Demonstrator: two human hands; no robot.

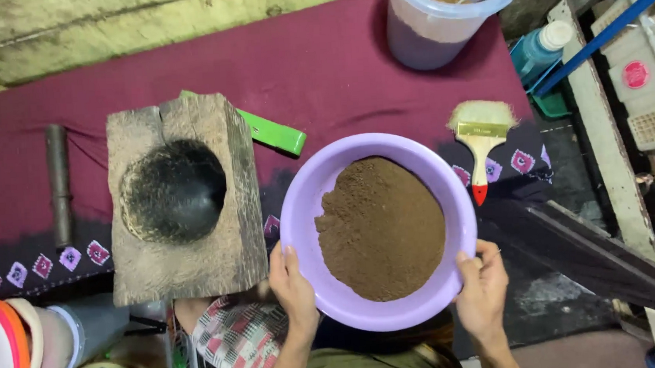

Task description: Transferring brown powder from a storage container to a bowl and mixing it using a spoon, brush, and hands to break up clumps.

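A round purple basin holds a heap of fine brown powder. My left hand grips the basin's near left rim, thumb over the edge. My right hand grips the near right rim. The basin is tilted, and the powder lies toward its right and near side. To its left stands a wooden block with a dark round hollow carved in its top.
A maroon cloth covers the bench. On it lie a green flat tool, a paintbrush with a red-tipped handle, a grey metal rod, and a pale bucket holding brown powder. Crates and a blue bottle stand at right.
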